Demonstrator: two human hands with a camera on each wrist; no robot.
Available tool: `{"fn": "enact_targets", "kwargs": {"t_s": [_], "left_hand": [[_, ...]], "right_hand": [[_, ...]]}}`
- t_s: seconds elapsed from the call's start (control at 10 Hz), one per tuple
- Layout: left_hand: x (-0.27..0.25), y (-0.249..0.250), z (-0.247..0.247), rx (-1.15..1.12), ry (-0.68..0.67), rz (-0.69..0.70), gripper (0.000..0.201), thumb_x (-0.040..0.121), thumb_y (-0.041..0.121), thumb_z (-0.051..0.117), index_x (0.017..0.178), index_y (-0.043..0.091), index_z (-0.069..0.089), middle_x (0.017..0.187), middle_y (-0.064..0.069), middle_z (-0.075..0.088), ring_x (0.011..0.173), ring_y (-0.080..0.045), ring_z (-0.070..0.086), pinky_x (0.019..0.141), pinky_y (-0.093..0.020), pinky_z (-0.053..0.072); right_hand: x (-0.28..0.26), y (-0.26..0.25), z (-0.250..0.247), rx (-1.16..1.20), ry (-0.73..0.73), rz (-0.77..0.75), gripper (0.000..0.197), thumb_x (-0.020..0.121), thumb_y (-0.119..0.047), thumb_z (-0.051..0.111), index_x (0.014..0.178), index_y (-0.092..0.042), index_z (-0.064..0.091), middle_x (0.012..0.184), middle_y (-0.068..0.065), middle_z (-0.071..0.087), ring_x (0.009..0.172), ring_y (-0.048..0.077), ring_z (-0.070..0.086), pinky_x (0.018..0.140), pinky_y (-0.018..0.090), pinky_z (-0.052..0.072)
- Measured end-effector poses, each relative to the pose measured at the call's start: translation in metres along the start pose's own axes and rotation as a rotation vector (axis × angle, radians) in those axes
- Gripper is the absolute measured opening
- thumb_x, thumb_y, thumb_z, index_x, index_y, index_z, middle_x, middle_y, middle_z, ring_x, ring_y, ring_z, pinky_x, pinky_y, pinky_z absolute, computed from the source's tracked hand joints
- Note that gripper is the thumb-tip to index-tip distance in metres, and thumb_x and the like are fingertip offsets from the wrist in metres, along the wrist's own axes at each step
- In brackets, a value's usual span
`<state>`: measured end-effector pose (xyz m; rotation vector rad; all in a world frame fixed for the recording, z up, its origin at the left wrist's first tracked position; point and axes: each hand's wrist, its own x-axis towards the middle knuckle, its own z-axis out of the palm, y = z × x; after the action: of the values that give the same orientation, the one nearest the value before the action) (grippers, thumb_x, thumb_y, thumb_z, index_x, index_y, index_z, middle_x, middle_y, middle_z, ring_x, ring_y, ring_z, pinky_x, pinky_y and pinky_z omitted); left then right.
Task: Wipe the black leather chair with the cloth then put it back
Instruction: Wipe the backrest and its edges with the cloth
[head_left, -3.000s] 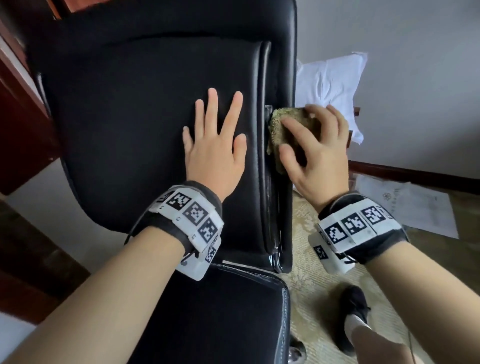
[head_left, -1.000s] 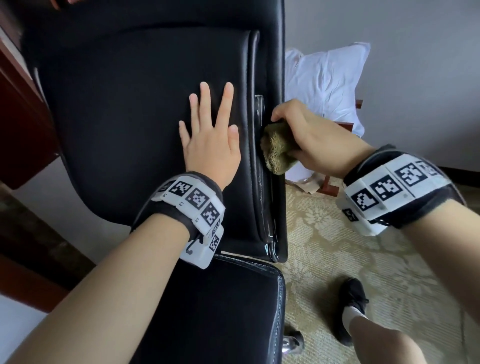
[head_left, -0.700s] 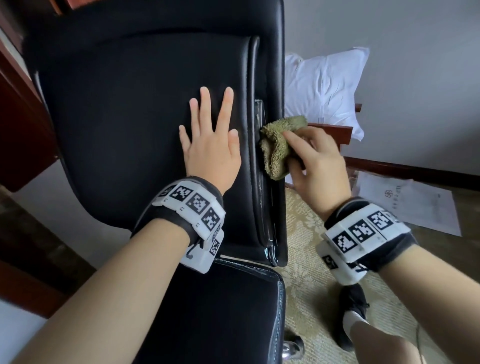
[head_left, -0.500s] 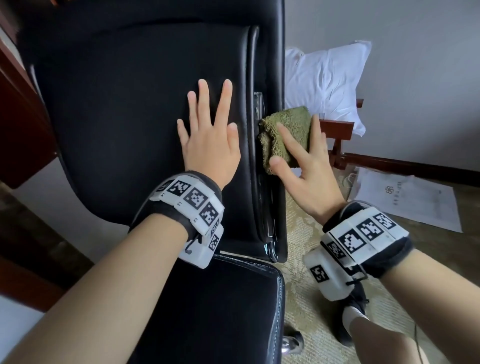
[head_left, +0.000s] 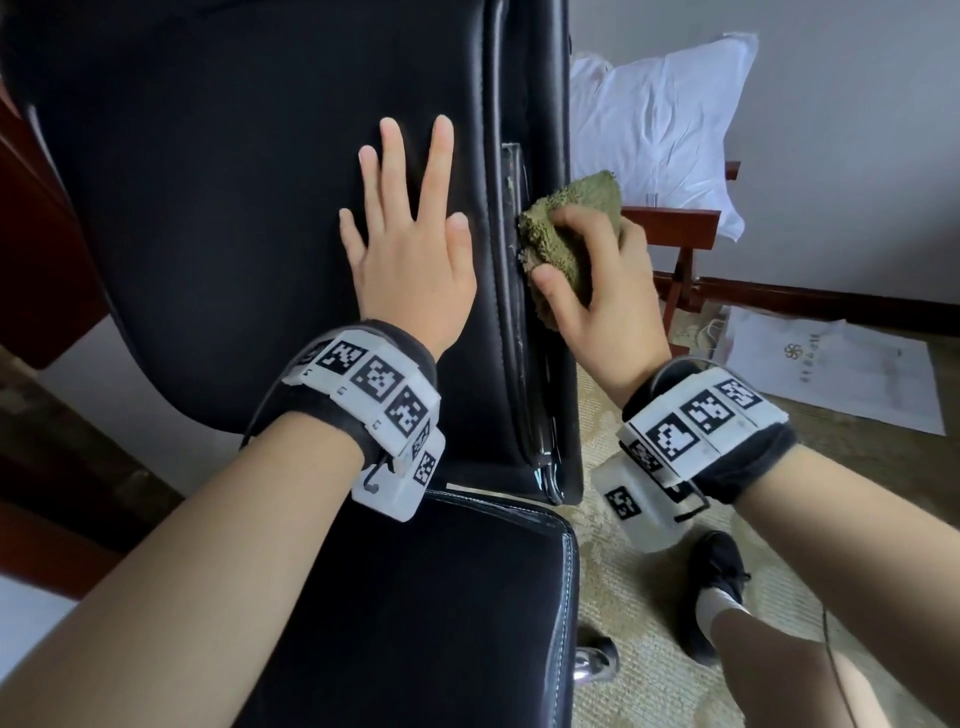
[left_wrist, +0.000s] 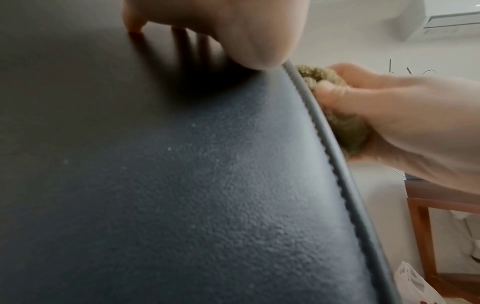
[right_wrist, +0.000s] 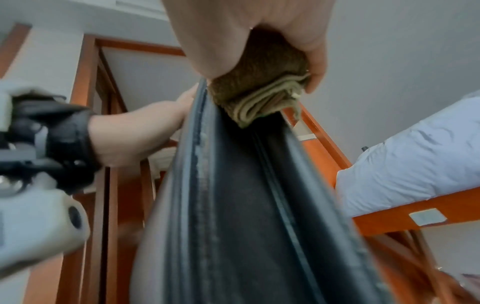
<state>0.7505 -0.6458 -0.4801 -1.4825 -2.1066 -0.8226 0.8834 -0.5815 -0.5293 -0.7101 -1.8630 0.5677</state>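
Green cloth (head_left: 566, 228) bunched under right hand (head_left: 597, 291), against chair (head_left: 234, 208) edge.

A plain pale wall (head_left: 852, 130) backs the room, with a dark wooden skirting board (head_left: 831, 299) along its foot. Against the wall leans a crumpled white pillow (head_left: 670, 130), resting on a reddish wooden frame (head_left: 675, 228). Below the pillow lies a patterned beige carpet (head_left: 639, 613), and a white printed sheet (head_left: 831, 374) lies flat near the skirting board. Soft daylight fills the room.
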Motion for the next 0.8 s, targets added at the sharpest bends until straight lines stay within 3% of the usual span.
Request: {"fn": "enact_targets", "kwargs": {"t_s": [0.1, 0.3, 0.4, 0.5, 0.6, 0.7, 0.8], "left_hand": [[0.001, 0.000, 0.000, 0.002, 0.001, 0.003, 0.061, 0.096, 0.020, 0.029, 0.150, 0.031, 0.002, 0.158, -0.004, -0.004, 0.145, -0.025, -0.003, 0.113, -0.054, 0.008], [0.001, 0.000, 0.002, -0.006, 0.008, 0.005, 0.061, 0.096, 0.020, 0.029, 0.150, 0.031, 0.002, 0.158, -0.004, -0.004, 0.145, -0.025, -0.004, 0.112, -0.054, 0.007], [0.002, -0.002, 0.001, -0.019, 0.003, 0.008, 0.061, 0.096, 0.020, 0.029, 0.150, 0.032, 0.003, 0.158, -0.004, -0.004, 0.145, -0.025, -0.004, 0.112, -0.055, 0.007], [0.002, -0.002, 0.000, -0.025, 0.003, 0.009, 0.061, 0.096, 0.019, 0.030, 0.150, 0.032, 0.003, 0.158, -0.004, -0.003, 0.145, -0.026, -0.004, 0.112, -0.055, 0.006], [0.002, 0.001, 0.001, -0.043, -0.002, 0.008, 0.061, 0.096, 0.019, 0.030, 0.150, 0.033, 0.004, 0.158, -0.004, -0.004, 0.145, -0.025, -0.005, 0.113, -0.055, 0.005], [0.004, 0.000, -0.001, -0.051, -0.022, 0.003, 0.060, 0.097, 0.019, 0.030, 0.149, 0.033, 0.004, 0.158, -0.003, -0.005, 0.145, -0.025, -0.006, 0.113, -0.054, 0.004], [0.005, 0.000, -0.003, -0.040, -0.036, -0.004, 0.061, 0.097, 0.019, 0.031, 0.149, 0.034, 0.003, 0.158, -0.002, -0.005, 0.145, -0.025, -0.006, 0.113, -0.054, 0.005]], "right_hand": [[0.001, 0.013, -0.011, -0.087, -0.051, -0.127, 0.038, 0.087, -0.032, 0.052, 0.120, -0.014, 0.055, 0.119, 0.023, 0.044, 0.110, 0.036, 0.046, 0.099, 0.037, 0.037], [0.039, 0.004, -0.034, -0.353, -0.003, -0.458, 0.027, 0.088, -0.020, 0.061, 0.114, -0.011, 0.063, 0.124, 0.033, 0.044, 0.112, 0.046, 0.045, 0.096, 0.044, 0.036], [0.053, -0.001, -0.032, -0.579, 0.034, -0.478, 0.036, 0.089, -0.041, 0.057, 0.116, -0.017, 0.063, 0.135, 0.029, 0.040, 0.116, 0.052, 0.040, 0.097, 0.057, 0.035], [0.046, 0.001, -0.033, -0.650, -0.033, -0.414, 0.056, 0.084, -0.061, 0.048, 0.125, -0.024, 0.056, 0.143, 0.027, 0.032, 0.124, 0.055, 0.031, 0.096, 0.067, 0.031], [0.041, 0.003, -0.034, -0.570, -0.112, -0.373, 0.054, 0.084, -0.047, 0.049, 0.133, -0.024, 0.049, 0.138, 0.027, 0.035, 0.117, 0.047, 0.039, 0.090, 0.055, 0.041], [0.037, 0.004, -0.033, -0.514, -0.120, -0.351, 0.052, 0.082, -0.032, 0.045, 0.133, -0.021, 0.049, 0.124, 0.028, 0.043, 0.101, 0.044, 0.045, 0.075, 0.046, 0.048], [0.028, 0.010, -0.030, -0.522, -0.154, -0.349, 0.055, 0.079, -0.028, 0.040, 0.132, -0.018, 0.050, 0.111, 0.028, 0.046, 0.093, 0.043, 0.047, 0.064, 0.044, 0.050]]}}
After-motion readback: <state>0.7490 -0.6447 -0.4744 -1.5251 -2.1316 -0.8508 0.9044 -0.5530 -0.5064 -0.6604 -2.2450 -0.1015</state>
